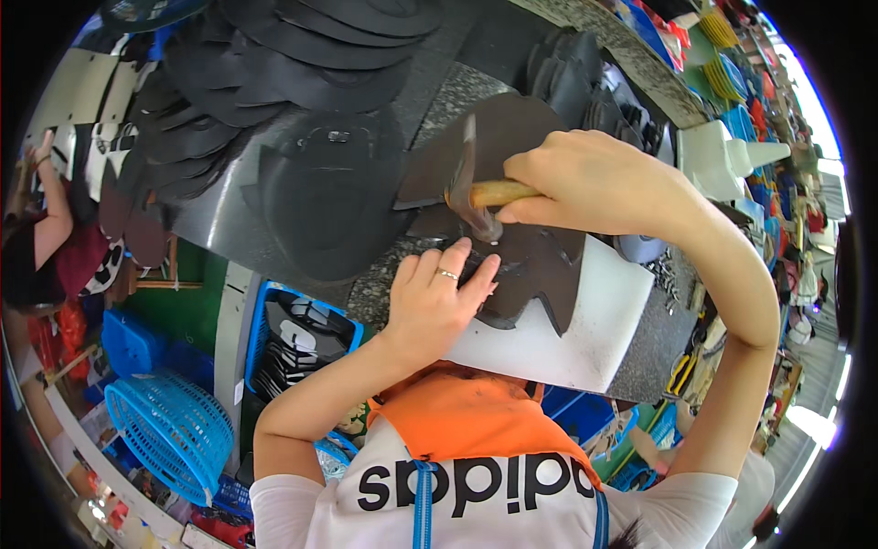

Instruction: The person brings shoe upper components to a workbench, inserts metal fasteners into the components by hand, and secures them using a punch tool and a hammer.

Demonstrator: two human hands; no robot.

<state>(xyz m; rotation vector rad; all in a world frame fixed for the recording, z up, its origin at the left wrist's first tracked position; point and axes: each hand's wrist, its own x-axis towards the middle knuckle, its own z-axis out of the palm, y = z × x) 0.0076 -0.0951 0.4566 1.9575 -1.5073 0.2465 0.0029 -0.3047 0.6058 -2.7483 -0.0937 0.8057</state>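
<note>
My right hand (599,183) is closed round the wooden handle of a hammer (469,178). The hammer's metal head rests close to the fingertips of my left hand (437,297), over dark brown cut pieces (540,274) shaped with notches. My left hand, wearing a ring, has bent fingers, with thumb and forefinger at a dark edge beside the hammer face. Whatever they pinch there is too small to make out. Under the brown pieces lies a white board (599,311). Left of my hands sits a rounded black panel (329,197) with a small metal fitting.
Stacks of black cut pieces (311,55) cover the far left of the speckled table (375,284); more black pieces (562,78) stand at the far right. A white bottle (722,165) is beyond my right arm. Blue baskets (174,430) stand below left. Another person's arm (55,197) shows at far left.
</note>
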